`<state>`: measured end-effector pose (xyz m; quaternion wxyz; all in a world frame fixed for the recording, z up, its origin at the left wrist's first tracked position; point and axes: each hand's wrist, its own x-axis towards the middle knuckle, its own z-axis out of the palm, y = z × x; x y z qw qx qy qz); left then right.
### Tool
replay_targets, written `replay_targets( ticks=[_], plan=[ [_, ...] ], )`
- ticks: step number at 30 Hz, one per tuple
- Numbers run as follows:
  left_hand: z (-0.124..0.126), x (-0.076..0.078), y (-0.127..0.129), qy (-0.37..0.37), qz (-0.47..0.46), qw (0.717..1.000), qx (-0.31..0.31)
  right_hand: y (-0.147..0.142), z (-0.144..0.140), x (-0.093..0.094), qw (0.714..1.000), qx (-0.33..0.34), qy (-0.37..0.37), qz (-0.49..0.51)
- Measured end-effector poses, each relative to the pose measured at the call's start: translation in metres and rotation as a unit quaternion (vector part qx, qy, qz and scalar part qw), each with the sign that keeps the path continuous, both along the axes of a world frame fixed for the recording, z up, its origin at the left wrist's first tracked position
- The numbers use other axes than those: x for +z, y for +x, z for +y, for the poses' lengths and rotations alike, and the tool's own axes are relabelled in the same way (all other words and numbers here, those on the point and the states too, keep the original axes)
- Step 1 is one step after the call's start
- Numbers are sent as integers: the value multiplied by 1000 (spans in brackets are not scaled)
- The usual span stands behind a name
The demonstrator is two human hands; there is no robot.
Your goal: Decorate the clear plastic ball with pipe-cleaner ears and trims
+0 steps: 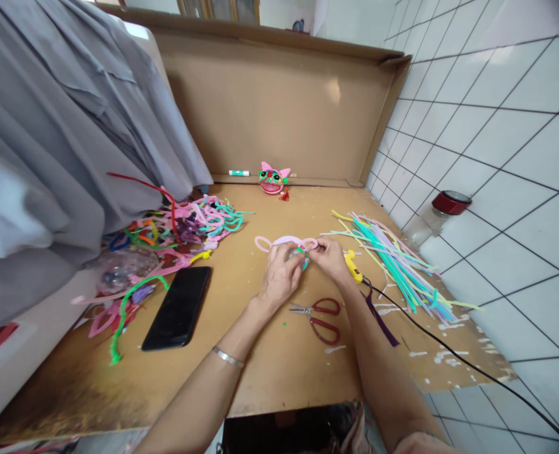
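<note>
Both hands meet over the middle of the table around a small pipe-cleaner figure point(286, 240), lilac with pink loops like ears on either side and some green at its front. My left hand point(281, 271) is closed on its left and front part, which hides much of it. My right hand point(329, 257) pinches at its right side, near the pink loop; the fingertips partly cover what they grip. Just below the hands lie red-handled scissors point(324, 315), blades apart. A yellow glue gun point(354, 267) rests beside my right wrist.
Loose pipe cleaners point(393, 265) lie at right, near a red-lidded jar point(433, 217). A tangled pile of pipe cleaners point(204, 221) and a black phone point(178, 308) are at left. A finished-looking pink-eared head point(271, 179) and glue stick point(238, 173) stand at the back. A black cord point(431, 343) crosses the right side.
</note>
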<state>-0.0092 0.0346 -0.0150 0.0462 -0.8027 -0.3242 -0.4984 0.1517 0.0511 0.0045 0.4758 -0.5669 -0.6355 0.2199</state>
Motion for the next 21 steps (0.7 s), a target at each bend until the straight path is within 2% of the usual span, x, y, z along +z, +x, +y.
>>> replay_targets(
  ticks=[21],
  plan=[
    [1,-3,0,1,-3,1000,8,5,-6,12,999,32,-22,19]
  ],
)
